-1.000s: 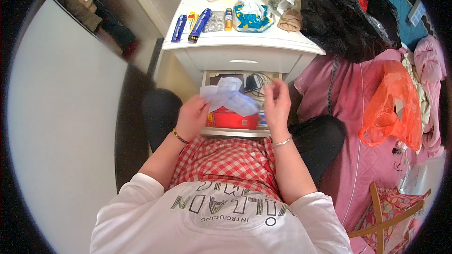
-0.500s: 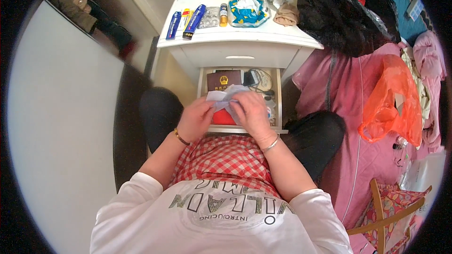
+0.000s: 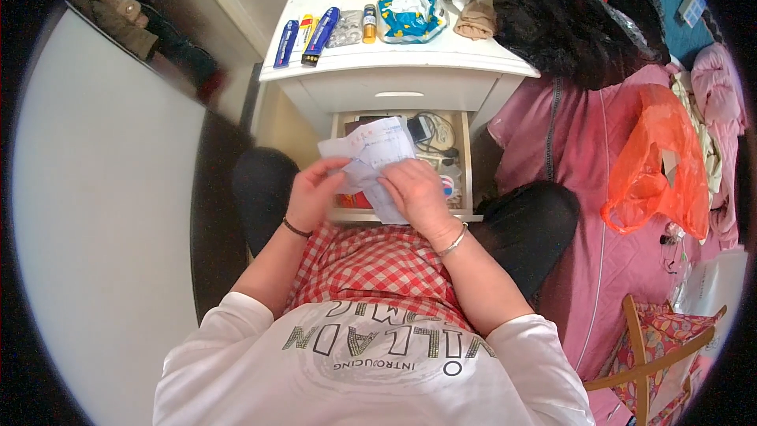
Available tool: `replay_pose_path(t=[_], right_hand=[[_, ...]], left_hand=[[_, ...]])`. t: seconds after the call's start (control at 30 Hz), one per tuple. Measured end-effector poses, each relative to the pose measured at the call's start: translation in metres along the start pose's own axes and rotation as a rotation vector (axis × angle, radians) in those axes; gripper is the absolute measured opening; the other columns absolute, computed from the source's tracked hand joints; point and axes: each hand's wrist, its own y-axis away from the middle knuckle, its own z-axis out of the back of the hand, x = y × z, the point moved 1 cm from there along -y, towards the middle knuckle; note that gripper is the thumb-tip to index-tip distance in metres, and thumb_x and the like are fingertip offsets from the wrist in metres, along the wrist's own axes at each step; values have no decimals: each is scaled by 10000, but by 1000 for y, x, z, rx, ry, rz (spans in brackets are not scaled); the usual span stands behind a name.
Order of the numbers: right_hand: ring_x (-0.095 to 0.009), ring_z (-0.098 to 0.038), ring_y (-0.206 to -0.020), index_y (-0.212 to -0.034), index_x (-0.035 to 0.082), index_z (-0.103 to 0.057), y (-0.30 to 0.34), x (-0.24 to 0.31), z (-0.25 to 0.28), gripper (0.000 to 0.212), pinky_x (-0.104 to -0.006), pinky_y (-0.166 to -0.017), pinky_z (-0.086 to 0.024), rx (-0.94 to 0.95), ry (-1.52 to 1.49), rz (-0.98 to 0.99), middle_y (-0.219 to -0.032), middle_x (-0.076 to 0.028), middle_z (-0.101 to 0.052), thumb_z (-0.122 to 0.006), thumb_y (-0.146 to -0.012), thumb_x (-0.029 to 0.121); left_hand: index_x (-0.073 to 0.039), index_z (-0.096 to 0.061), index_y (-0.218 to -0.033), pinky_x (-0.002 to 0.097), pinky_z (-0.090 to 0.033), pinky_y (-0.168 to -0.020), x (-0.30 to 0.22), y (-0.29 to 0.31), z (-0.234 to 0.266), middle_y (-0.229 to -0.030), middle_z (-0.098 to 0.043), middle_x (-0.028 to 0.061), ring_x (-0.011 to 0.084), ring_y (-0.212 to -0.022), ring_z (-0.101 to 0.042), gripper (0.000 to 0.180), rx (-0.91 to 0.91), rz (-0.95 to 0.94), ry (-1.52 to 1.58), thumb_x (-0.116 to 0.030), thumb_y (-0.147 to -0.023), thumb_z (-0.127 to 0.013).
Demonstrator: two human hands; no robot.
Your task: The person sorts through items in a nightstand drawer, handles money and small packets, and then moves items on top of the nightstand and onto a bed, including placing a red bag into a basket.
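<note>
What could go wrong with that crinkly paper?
The thin, creased white paper might tear if the left hand and right hand pull apart, since both are at it.

It could also slip: its lower end seems to hang past the front of the open white wooden drawer, so it might drop onto the red-and-white checked fabric on the lap.

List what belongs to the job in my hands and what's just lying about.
Job in hand:
creased paper, left hand and right hand at it
open drawer beneath

Lying about, seemingly:
teal packet
orange plastic bag
black plastic bag
silver blister pack
</note>
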Motion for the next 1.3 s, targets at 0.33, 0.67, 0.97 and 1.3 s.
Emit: replay_pose_path(t=[0.33, 0.67, 0.97, 1.3], right_hand=[[-282, -587, -751, -836, 50, -608, 2, 0, -4, 112, -371, -673, -457, 33, -66, 22, -781, -98, -606, -658, -741, 80], [-292, -588, -675, -848, 65, -611, 3, 5, 0, 108, -365, -595, -468, 113, -65, 45, -754, -104, -592, -657, -758, 104], [-301, -595, -685, -890, 82, -612, 7, -10, -8, 133, -372, -601, -482, 170, -36, -45, -758, -109, -598, -643, -783, 153], [-276, -597, -768, -1020, 56, -599, 4, -13, -1, 321, -349, -655, -475, 289, -205, -317, -831, -128, -606, -702, -737, 169]], left_hand=[[4, -617, -1054, 233, -434, -742, 4, -6, 10, -976, -616, 55, 116, -838, -560, 283, -42, 94, 271, -191, -921, -461], [30, -598, -1017, 340, -465, -839, -1, -6, 13, -1029, -609, 113, 207, -943, -584, 623, 20, 133, 282, -496, -955, -269], [2, -632, -959, 278, -448, -714, -38, -6, -4, -895, -620, 107, 161, -790, -578, 212, 349, -252, -717, -175, -849, -589], [-26, -615, -876, 330, -443, -592, -44, -4, -15, -766, -571, 127, 280, -681, -561, 140, 304, -412, -763, -67, -748, -653]])
